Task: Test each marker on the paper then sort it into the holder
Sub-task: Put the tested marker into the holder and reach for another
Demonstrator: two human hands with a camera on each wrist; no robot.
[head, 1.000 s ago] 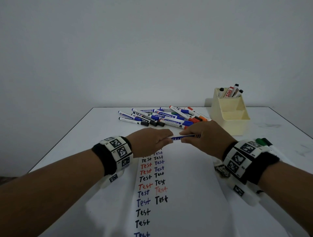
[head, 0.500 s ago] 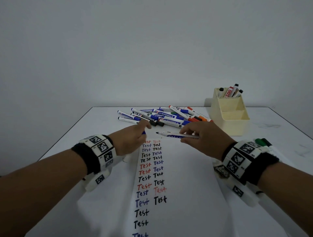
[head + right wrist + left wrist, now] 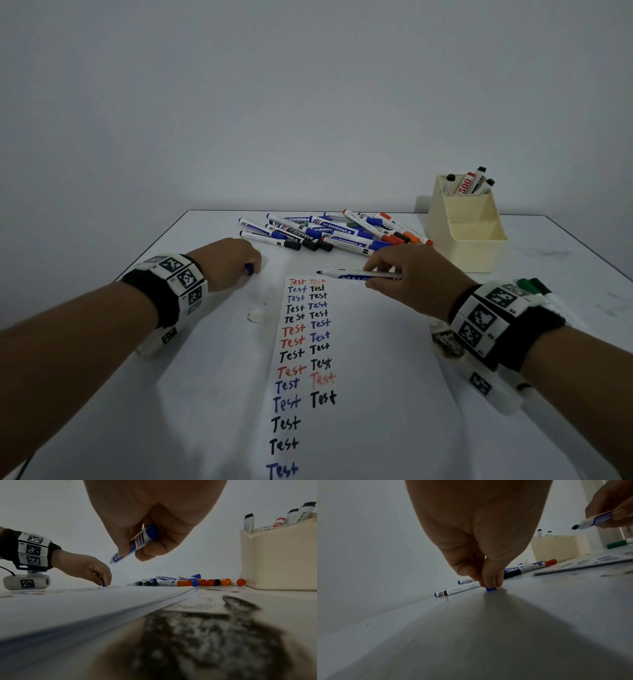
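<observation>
Uncapped blue marker in the right hand, its blue cap pinched in the left hand.

The right grip grasps one marker, held level above the top edge of the paper with its dark tip pointing to 9 o'clock. The left grip pinches the one cap and sets it end-down on the worktop, at 9 o'clock from the paper's top. The sheet carries two columns of "Test" words, fifteen on the left side and twelve on the right. At 12 o'clock lies one pile of markers, too overlapped to count. At 2 o'clock stands one cream holder; its rear compartment holds four markers.
</observation>
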